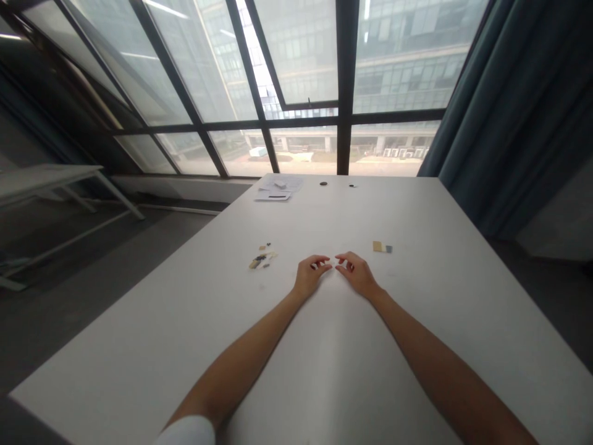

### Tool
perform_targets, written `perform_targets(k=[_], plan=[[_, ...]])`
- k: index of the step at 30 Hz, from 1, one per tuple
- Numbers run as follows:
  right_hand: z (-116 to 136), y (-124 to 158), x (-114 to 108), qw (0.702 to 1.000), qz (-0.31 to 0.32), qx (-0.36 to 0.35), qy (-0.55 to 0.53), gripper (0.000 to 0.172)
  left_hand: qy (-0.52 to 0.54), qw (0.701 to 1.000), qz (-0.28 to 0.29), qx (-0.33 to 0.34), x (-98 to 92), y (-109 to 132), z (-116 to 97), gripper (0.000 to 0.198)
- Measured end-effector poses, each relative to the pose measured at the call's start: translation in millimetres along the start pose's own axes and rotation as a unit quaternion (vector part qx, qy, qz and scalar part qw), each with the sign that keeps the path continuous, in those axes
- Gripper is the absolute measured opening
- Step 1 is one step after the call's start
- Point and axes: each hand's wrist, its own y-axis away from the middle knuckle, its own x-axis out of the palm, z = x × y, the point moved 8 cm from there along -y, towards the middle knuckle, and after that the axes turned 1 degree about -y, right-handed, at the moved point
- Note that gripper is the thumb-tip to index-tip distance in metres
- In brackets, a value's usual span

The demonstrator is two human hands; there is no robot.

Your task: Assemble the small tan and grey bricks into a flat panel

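Two hands are meeting fingertip to fingertip, nearly touching, between small flat pieces on a white surface.
The left hand and right hand are curving their fingers toward their thumbs; whether they are pinching anything tiny I cannot tell. A loose cluster of small pieces is showing mixed tan, near-black, grey and pale bits, some overlapping, their outlines blurring; it is lying to the left of the left hand, slightly farther out and well apart from the fingers. A plain tan square and a smaller blue-grey square are sitting side by side, beyond and to the right of the right hand, with a pale bit showing between them.
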Motion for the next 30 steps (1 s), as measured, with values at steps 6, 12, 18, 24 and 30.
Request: perform_targets(k=[6,12,18,24,30], plan=[[6,0,3,1.000,0.010,-0.027,0.010,0.009,-0.006,0.999,0.032,0.043,1.6,-2,2,0.025],[8,0,2,0.999,0.011,-0.018,0.029,0.010,-0.046,0.996,0.021,0.070,0.9,0,-5,0.027],[7,0,-1,0.999,0.000,0.002,0.041,0.012,-0.072,0.994,0.018,0.083,1.5,2,-9,0.024],[5,-1,-2,0.999,-0.007,-0.003,0.034,0.011,-0.085,0.992,0.014,0.092,2.6,3,-11,0.017],[2,-1,0,0.999,-0.003,-0.002,0.032,0.011,-0.090,0.991,0.020,0.095,4.4,2,-9,0.016]])
